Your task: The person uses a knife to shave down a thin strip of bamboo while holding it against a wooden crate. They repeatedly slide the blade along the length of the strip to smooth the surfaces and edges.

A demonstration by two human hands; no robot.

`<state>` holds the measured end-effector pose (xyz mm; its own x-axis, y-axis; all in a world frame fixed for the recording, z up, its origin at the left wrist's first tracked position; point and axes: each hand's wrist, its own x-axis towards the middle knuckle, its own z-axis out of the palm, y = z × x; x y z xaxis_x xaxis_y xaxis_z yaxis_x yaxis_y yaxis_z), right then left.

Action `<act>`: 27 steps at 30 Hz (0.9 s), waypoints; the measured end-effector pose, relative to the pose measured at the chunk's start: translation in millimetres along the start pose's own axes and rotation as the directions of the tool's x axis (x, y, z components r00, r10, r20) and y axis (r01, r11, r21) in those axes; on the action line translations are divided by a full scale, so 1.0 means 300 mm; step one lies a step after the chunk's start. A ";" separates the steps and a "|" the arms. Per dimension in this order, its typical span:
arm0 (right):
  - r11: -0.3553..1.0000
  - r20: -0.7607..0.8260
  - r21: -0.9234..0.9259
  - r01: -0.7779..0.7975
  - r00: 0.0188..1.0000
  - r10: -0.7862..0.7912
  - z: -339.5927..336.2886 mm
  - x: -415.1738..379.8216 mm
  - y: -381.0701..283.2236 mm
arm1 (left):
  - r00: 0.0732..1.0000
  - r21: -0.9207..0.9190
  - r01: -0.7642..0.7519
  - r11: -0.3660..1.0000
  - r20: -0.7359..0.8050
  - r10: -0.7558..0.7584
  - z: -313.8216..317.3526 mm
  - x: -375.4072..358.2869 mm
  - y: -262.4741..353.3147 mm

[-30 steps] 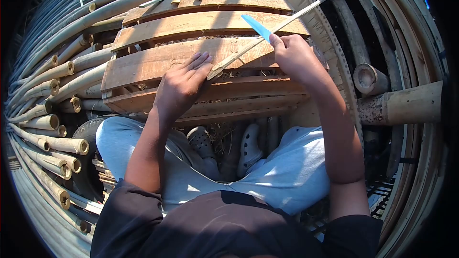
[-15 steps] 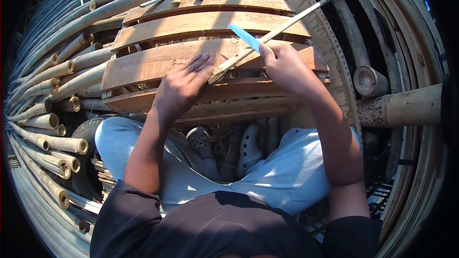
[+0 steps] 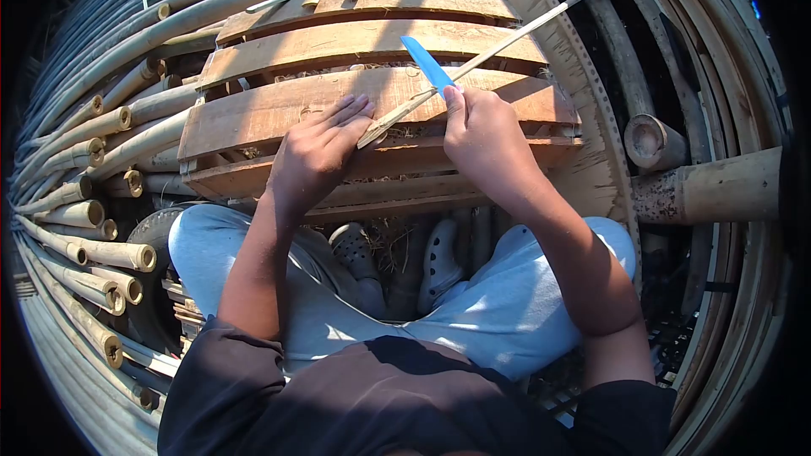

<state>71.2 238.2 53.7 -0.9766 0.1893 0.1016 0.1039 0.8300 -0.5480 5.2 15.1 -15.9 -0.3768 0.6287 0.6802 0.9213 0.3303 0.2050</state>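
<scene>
Head cam: R fingers [image 3: 456,110] clenched on blue knife [image 3: 425,62], L hand [image 3: 314,145] palm-down, grip on stick [image 3: 524,34] unclear

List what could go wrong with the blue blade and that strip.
1. The blue blade in the right hand crosses the strip near the left hand; a slip could cut the left fingers.
2. The strip's far end reaches past the wooden slats, so it might wobble or pivot under pressure.
</scene>
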 end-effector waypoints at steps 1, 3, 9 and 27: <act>1.000 -0.005 0.003 0.000 1.000 0.000 -0.015 0.020 0.006 | 1.000 0.003 -0.005 1.000 0.001 0.005 0.000 0.002 -0.004; 0.970 0.209 0.119 -0.213 0.960 0.185 -0.089 0.084 0.022 | 0.999 0.038 0.039 0.999 0.006 -0.039 0.011 -0.006 0.005; 0.995 -0.005 0.076 -0.063 0.998 0.063 0.008 -0.008 -0.007 | 1.000 0.021 0.020 1.000 -0.005 -0.020 0.002 -0.001 -0.003; 0.996 0.001 0.064 0.055 0.998 -0.055 -0.020 0.020 0.014 | 0.997 -0.050 0.061 0.997 -0.053 -0.064 0.005 -0.011 0.009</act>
<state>67.0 245.9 57.1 -0.9810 0.1432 0.1308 0.0383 0.8041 -0.5933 8.7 15.0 -18.7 -0.4293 0.5683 0.7020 0.9001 0.3327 0.2812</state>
